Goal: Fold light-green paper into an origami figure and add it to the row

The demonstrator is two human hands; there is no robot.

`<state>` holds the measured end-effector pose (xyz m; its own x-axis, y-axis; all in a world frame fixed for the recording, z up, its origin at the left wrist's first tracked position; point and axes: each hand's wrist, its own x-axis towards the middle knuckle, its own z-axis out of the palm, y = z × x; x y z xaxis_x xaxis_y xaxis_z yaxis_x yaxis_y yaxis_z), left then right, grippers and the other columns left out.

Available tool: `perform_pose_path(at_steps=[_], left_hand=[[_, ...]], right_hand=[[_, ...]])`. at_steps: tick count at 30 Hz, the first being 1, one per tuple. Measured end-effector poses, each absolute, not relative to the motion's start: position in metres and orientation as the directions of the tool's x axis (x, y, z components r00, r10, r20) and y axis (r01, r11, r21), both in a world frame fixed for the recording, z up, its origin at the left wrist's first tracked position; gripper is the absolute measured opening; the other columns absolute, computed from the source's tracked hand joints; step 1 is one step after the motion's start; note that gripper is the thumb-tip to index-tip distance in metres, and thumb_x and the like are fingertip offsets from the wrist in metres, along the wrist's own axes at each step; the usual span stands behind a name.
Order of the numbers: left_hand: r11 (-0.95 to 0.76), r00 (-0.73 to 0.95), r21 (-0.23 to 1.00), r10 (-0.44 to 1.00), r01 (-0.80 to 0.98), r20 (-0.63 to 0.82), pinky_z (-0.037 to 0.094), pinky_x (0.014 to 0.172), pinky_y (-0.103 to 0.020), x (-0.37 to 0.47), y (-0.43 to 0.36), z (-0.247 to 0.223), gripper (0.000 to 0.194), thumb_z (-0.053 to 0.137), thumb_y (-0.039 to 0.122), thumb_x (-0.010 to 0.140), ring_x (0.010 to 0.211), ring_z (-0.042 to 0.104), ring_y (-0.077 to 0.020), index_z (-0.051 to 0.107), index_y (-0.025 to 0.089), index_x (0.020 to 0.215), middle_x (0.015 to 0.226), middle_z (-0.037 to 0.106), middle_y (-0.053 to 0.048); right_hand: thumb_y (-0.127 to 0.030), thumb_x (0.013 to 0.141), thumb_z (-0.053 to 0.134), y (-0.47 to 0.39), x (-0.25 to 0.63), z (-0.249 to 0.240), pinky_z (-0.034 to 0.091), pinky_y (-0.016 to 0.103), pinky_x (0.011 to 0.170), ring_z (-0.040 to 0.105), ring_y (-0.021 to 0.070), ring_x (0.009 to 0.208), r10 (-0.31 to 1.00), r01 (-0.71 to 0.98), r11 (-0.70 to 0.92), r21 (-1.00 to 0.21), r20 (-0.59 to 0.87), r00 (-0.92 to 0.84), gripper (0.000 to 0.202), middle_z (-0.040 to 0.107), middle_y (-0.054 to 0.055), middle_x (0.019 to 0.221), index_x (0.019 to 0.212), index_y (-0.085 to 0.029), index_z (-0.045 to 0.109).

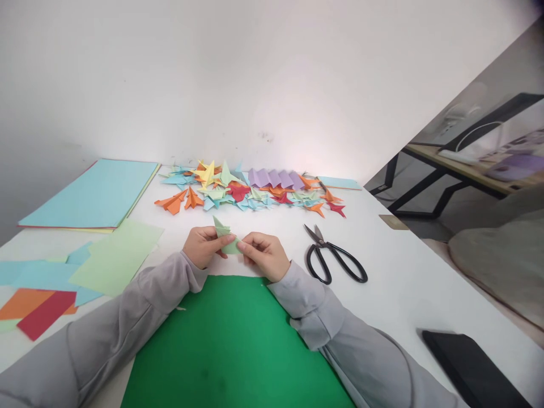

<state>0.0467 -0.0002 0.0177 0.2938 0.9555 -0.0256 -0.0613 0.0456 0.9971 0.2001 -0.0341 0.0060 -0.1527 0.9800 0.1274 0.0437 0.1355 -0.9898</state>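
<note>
A small folded piece of light green paper is held between both hands, just beyond the far edge of a green sheet. My left hand pinches its left side, with a pointed flap standing up above the thumb. At the right edge of the paper, my right hand grips it between thumb and fingers. Several folded paper figures in orange, yellow, red, green, blue and purple lie along the wall behind the hands. Black-handled scissors, blades apart, rest to the right of my right hand.
A stack of blue-topped paper lies at the back left of the white table. Nearer on the left are a light green sheet and loose coloured pieces. A black flat device lies at the front right.
</note>
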Motion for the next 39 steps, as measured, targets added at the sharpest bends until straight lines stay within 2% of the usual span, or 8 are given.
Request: perform_pose_path(at_steps=[4,12,18,21,23,28,33,39], left_hand=[[0.062,0.305,0.998,0.951,-0.024,-0.052,0.045,0.037,-0.022,0.048,-0.002,0.021,0.031,0.075,0.040,0.049,0.041,0.047,-0.0081,0.067,0.012,0.059,0.050,0.057,0.001],[-0.028,0.318,0.996,0.948,0.080,0.001,0.037,0.035,-0.020,0.047,-0.004,0.022,0.037,0.062,0.047,0.063,0.037,0.043,-0.0075,0.056,0.013,0.049,0.041,0.046,0.003],[-0.167,0.580,0.971,0.813,0.170,0.039,0.023,0.037,-0.019,0.046,-0.009,0.021,0.037,0.061,0.044,0.066,0.039,0.032,-0.0048,0.057,0.011,0.049,0.038,0.037,0.005],[-0.150,0.629,0.970,0.777,0.191,-0.004,0.019,0.036,-0.019,0.047,-0.011,0.022,0.038,0.062,0.045,0.065,0.036,0.028,-0.0041,0.057,0.011,0.048,0.036,0.033,0.006],[-0.091,0.648,0.981,0.760,0.171,-0.042,0.021,0.037,-0.019,0.048,-0.011,0.023,0.038,0.059,0.047,0.067,0.037,0.030,-0.0045,0.060,0.011,0.054,0.039,0.038,0.005],[0.020,0.639,0.993,0.764,0.116,-0.090,0.034,0.042,-0.020,0.048,-0.013,0.025,0.043,0.053,0.050,0.069,0.046,0.043,-0.0082,0.064,0.009,0.066,0.052,0.052,-0.001],[-0.005,0.625,0.989,0.775,0.150,-0.091,0.030,0.036,-0.019,0.048,-0.013,0.025,0.041,0.052,0.049,0.070,0.038,0.041,-0.0078,0.059,0.010,0.060,0.043,0.047,0.001],[-0.232,0.568,0.946,0.821,0.228,0.065,0.019,0.034,-0.019,0.048,-0.011,0.022,0.045,0.048,0.043,0.075,0.033,0.028,-0.0036,0.040,0.015,0.040,0.034,0.030,0.006]], right_hand=[[-0.048,0.070,0.058,-0.034,0.199,0.007,0.031,0.020,0.039,0.039,0.0063,0.036,0.981,0.058,0.117,-0.991,0.106,-0.162,0.033,0.049,-0.006,0.041,0.062,-0.016,0.055],[-0.049,0.073,0.055,-0.034,0.200,0.009,0.026,0.020,0.036,0.033,0.0052,0.032,0.986,0.106,0.117,-0.987,0.103,-0.133,0.040,0.044,-0.006,0.035,0.049,-0.017,0.047],[-0.052,0.070,0.057,-0.034,0.198,0.008,0.023,0.020,0.035,0.032,0.0051,0.033,0.976,0.072,0.127,-0.989,0.111,-0.186,0.042,0.041,-0.007,0.036,0.049,-0.018,0.044],[-0.051,0.071,0.056,-0.035,0.198,0.008,0.023,0.020,0.035,0.031,0.0048,0.034,0.970,0.089,0.132,-0.987,0.110,-0.218,0.044,0.039,-0.007,0.036,0.046,-0.018,0.042],[-0.051,0.074,0.053,-0.034,0.198,0.008,0.023,0.020,0.035,0.030,0.0047,0.033,0.973,0.076,0.133,-0.988,0.116,-0.198,0.046,0.038,-0.007,0.035,0.045,-0.018,0.042],[-0.051,0.075,0.051,-0.031,0.200,0.004,0.022,0.020,0.036,0.031,0.0049,0.033,0.983,0.044,0.124,-0.991,0.117,-0.142,0.047,0.039,-0.006,0.035,0.044,-0.017,0.042],[-0.052,0.074,0.052,-0.030,0.200,0.003,0.023,0.020,0.036,0.032,0.0048,0.034,0.983,0.056,0.132,-0.990,0.123,-0.134,0.047,0.040,-0.006,0.036,0.044,-0.017,0.043],[-0.052,0.074,0.053,-0.030,0.199,0.007,0.025,0.021,0.037,0.033,0.0050,0.033,0.988,0.054,0.143,-0.988,0.140,-0.066,0.048,0.040,-0.006,0.034,0.042,-0.018,0.042]])
